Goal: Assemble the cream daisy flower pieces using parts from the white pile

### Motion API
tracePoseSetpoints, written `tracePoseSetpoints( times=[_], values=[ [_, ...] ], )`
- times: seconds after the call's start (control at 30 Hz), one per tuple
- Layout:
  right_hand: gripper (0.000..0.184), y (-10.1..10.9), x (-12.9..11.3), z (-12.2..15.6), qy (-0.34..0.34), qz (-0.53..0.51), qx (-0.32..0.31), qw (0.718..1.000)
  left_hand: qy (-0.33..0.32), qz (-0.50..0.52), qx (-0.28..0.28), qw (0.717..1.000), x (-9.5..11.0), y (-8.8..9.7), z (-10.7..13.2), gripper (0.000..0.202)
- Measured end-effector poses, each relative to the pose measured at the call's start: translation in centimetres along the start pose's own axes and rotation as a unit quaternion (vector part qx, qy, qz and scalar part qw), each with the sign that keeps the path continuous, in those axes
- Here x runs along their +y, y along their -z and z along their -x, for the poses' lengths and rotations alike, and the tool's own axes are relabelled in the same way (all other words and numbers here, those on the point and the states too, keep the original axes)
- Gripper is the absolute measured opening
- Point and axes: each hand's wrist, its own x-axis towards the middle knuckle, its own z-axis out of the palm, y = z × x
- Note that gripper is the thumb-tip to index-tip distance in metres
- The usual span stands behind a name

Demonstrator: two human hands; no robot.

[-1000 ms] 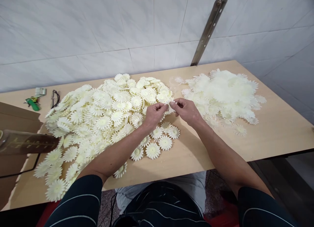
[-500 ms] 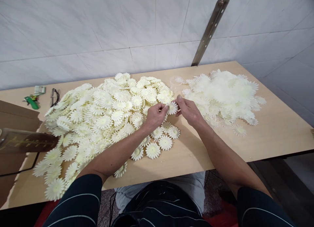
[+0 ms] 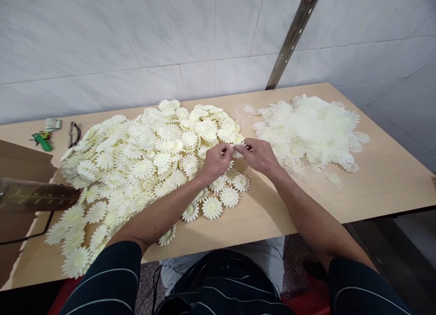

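Note:
My left hand (image 3: 214, 162) and my right hand (image 3: 259, 155) meet over the middle of the wooden table (image 3: 381, 178), fingertips pinched together on one small cream daisy-shaped flower piece (image 3: 236, 150) held between them. To the left spreads a big heap of cream daisy flowers (image 3: 136, 160) with yellowish centres. To the right lies a whiter, fluffier pile of petal pieces (image 3: 309, 128). A few single daisies (image 3: 229, 197) lie flat on the table just under my hands.
At the back left are a green-handled tool (image 3: 43, 140) and a pair of glasses (image 3: 75, 134). A brown cardboard box (image 3: 20, 169) and a translucent ruler-like bar (image 3: 37, 196) sit at the left edge. A metal strip (image 3: 293, 35) leans on the tiled wall.
The flower piece showed face-up between my fingers half a second ago; now both hands have closed in tighter over it and dropped slightly. The piles have not moved.

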Motion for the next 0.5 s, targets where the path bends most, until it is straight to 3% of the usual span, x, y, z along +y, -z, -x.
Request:
tracePoseSetpoints(
  times=[0.1, 0.23, 0.37, 0.5],
  values=[
    [0.049, -0.31, -0.24, 0.16, 0.027, 0.034, 0.007, 0.999, -0.012, 0.005, -0.013, 1.0, 0.13, 0.0, 0.11, 0.026],
    [0.06, -0.35, -0.49, 0.44, 0.04, 0.001, 0.021, 0.999, -0.028, 0.036, -0.004, 0.999, 0.16, -0.25, 0.23, 0.036],
    [0.074, -0.05, -0.57, 0.55, 0.002, -0.082, 0.022, 0.996, -0.034, 0.085, 0.023, 0.996, 0.26, -0.42, 0.23, 0.049],
    [0.072, 0.4, -0.57, 0.6, -0.043, -0.156, 0.01, 0.987, -0.039, 0.116, 0.014, 0.992, 0.34, -0.31, 0.13, 0.059]
  ],
)
